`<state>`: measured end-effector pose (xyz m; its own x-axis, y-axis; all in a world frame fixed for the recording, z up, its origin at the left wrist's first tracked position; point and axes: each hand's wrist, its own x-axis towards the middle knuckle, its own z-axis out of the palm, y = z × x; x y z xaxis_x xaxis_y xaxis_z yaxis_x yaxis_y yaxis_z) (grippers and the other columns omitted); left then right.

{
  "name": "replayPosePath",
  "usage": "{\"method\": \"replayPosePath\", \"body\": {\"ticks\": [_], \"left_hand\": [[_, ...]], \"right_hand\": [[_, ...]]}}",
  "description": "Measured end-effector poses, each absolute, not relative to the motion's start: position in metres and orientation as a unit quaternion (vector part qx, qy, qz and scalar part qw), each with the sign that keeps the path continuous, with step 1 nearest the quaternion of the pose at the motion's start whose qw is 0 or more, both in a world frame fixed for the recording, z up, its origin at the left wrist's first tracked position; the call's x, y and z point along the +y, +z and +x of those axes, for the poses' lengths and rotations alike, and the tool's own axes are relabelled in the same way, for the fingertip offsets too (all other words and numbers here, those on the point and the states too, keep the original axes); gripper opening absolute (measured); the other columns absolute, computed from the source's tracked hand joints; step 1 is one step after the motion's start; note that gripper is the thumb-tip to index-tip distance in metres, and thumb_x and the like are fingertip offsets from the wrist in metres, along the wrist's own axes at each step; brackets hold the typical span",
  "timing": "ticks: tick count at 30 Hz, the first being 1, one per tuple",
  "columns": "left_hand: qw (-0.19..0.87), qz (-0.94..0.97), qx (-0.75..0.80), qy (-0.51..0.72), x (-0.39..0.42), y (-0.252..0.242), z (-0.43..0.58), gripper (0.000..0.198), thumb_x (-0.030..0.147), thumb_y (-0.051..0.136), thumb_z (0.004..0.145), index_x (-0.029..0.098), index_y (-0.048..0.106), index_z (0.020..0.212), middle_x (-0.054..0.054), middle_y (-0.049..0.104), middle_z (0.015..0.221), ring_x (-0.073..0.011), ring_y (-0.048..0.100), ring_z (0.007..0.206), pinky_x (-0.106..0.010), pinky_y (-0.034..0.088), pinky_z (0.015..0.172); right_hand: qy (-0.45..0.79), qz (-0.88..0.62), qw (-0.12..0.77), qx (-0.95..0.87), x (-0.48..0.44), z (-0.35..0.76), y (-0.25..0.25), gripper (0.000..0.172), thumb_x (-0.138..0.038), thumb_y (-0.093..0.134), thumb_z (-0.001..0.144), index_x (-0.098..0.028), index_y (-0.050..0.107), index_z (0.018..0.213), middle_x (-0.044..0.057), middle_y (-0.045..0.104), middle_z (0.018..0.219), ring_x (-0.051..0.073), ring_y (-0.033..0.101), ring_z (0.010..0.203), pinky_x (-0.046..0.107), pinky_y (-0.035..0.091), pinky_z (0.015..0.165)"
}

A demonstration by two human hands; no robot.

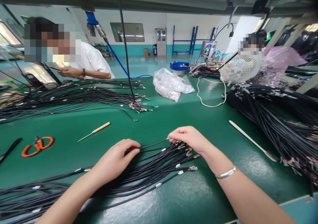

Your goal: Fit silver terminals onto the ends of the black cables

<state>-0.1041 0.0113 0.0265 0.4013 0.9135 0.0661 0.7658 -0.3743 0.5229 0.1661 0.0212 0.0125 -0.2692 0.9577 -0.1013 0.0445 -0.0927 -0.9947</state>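
A bundle of thin black cables [149, 171] with small metal ends lies across the green table [159, 124] in front of me. My left hand [115, 159] rests on the bundle and pinches one black cable between thumb and fingers. My right hand [190, 138], with a silver bracelet on its wrist, holds the metal end of that same cable, lifted a little above the other cable ends.
Orange scissors [37, 145] and a wooden-handled awl [95, 130] lie at left. A white stick [252, 140] and a large cable heap [280, 118] are at right. Farther back are another cable pile [74, 95], a plastic bag [171, 84], a white fan [238, 70] and a person [81, 63].
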Motion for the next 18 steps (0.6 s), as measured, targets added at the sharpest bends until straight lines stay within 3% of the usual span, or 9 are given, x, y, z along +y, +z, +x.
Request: {"method": "replayPosePath", "body": {"ticks": [4, 12, 18], "left_hand": [[0.247, 0.817, 0.475, 0.214, 0.003, 0.041, -0.056, 0.023, 0.035, 0.051, 0.080, 0.025, 0.064, 0.097, -0.001, 0.066, 0.094, -0.0177, 0.059, 0.088, -0.028, 0.044, 0.081], [0.501, 0.641, 0.476, 0.334, 0.000, 0.036, -0.010, 0.013, 0.029, 0.063, 0.069, 0.018, 0.067, 0.075, 0.000, 0.067, 0.070, -0.0133, 0.060, 0.065, -0.025, 0.047, 0.065], [0.577, 0.585, 0.434, 0.369, 0.004, 0.027, -0.012, 0.016, 0.026, 0.070, 0.065, 0.016, 0.063, 0.074, -0.001, 0.067, 0.067, -0.0123, 0.061, 0.064, -0.025, 0.049, 0.066]], "right_hand": [[0.547, -0.458, 0.397, -0.578, 0.014, 0.165, 0.017, 0.027, -0.041, 0.067, 0.069, -0.015, 0.069, 0.077, 0.005, 0.068, 0.075, 0.015, 0.060, 0.072, 0.029, 0.045, 0.073], [0.543, -0.440, 0.409, -0.587, 0.005, 0.169, 0.026, 0.027, -0.042, 0.067, 0.070, -0.016, 0.066, 0.076, 0.002, 0.066, 0.074, 0.014, 0.058, 0.069, 0.026, 0.043, 0.067], [0.518, -0.467, 0.384, -0.604, 0.004, 0.170, 0.027, 0.030, -0.046, 0.063, 0.072, -0.016, 0.067, 0.074, 0.003, 0.066, 0.074, 0.015, 0.057, 0.068, 0.027, 0.042, 0.064]]}}
